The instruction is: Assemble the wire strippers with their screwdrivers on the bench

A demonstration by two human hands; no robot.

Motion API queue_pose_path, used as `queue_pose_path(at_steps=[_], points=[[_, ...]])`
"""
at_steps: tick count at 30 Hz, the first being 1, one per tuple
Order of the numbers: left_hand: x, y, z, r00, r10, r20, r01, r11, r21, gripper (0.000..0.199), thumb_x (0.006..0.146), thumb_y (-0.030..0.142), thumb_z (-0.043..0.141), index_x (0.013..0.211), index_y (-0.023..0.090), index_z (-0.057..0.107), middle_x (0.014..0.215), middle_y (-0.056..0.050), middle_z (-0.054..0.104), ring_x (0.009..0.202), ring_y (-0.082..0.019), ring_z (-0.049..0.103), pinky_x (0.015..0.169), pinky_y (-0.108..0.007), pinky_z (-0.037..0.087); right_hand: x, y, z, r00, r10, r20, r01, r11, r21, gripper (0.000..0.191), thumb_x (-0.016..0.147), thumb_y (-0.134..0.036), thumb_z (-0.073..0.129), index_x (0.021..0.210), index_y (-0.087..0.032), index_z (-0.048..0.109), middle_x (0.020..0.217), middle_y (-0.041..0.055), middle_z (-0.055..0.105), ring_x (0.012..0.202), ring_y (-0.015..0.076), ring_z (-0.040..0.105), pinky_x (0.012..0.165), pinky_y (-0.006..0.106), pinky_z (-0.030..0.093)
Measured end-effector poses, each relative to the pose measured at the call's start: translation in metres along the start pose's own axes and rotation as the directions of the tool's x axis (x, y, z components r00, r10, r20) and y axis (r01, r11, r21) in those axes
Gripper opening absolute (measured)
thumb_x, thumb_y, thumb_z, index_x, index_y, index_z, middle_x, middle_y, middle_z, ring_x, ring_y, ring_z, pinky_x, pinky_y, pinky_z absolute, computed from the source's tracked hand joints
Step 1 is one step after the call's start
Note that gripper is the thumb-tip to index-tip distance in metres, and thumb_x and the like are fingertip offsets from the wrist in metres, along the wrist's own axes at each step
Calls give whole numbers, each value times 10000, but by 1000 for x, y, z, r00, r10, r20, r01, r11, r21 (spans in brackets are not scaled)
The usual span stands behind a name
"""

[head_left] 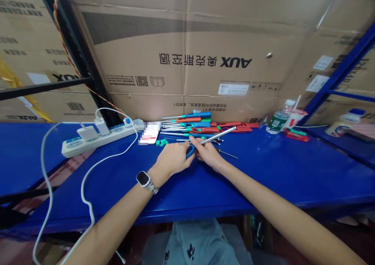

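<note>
My left hand (175,155), with a watch on its wrist, is closed around the blue handle of a long-nosed lighter (219,135). My right hand (209,152) grips the same lighter where the metal tube meets the handle, and the tube points up to the right. Fingers cover much of the handle. Just behind my hands lies a pile of similar lighters (202,130) with blue and red handles and metal tubes. Small green pieces (162,143) lie left of the pile. A thin screwdriver (229,154) rests to the right of my right hand, its handle partly hidden.
A phone (154,136) and a white power strip (96,138) with chargers and loose cables are on the left. Red handle parts (241,127), a water bottle (277,118) and a cup (294,116) stand right. Cardboard (187,34) walls the back of the blue table (263,183).
</note>
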State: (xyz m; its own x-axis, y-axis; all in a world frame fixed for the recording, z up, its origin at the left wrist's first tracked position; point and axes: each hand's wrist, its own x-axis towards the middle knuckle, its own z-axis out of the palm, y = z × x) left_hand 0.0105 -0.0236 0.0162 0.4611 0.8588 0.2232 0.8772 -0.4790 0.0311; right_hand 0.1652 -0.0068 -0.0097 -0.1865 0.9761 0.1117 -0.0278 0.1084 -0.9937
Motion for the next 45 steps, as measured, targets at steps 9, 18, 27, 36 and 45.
queue_pose_path(at_steps=[9, 18, 27, 36, 45], points=[[0, 5, 2, 1000, -10, 14, 11, 999, -51, 289, 960, 347, 503, 1136, 156, 629, 949, -149, 770, 877, -336, 756, 731, -386, 545, -9, 1, -8, 997, -73, 13, 71, 991, 115, 618, 666, -707, 800, 621, -234, 405, 435, -108, 363, 379, 50, 273, 373, 205, 178], [0, 6, -1, 1000, 5, 0, -5, 999, -45, 230, 996, 305, 440, 1022, 165, 620, 897, -135, 761, 820, -321, 756, 697, -378, 525, -14, -12, -13, 998, -57, 36, 45, 960, 275, 476, 725, -566, 799, 749, -246, 447, 408, -126, 392, 351, 62, 313, 362, 180, 214], [-1, 2, -6, 999, -25, 34, 27, 998, -54, 256, 1008, 296, 408, 1024, 164, 627, 870, -133, 748, 805, -316, 746, 713, -395, 528, -16, -10, -13, 986, -138, -89, 152, 972, 179, 440, 695, -532, 836, 834, -202, 580, 544, -56, 591, 400, 87, 490, 315, 183, 321], [0, 6, -3, 997, 36, 71, -35, 999, -13, 231, 1002, 259, 429, 1091, 140, 606, 930, -160, 752, 866, -340, 747, 767, -415, 541, -13, -9, -10, 994, -93, -56, 100, 984, 147, 521, 664, -579, 843, 716, -222, 467, 474, -97, 498, 334, 37, 327, 322, 176, 259], [-1, 2, 0, 997, 74, 39, -75, 996, 44, 376, 1046, 290, 432, 1399, 168, 477, 1004, -146, 760, 894, -322, 754, 752, -387, 546, -11, -12, -19, 993, -97, -63, 109, 969, 222, 563, 710, -645, 798, 740, -238, 410, 450, -120, 444, 349, 42, 300, 327, 153, 221]])
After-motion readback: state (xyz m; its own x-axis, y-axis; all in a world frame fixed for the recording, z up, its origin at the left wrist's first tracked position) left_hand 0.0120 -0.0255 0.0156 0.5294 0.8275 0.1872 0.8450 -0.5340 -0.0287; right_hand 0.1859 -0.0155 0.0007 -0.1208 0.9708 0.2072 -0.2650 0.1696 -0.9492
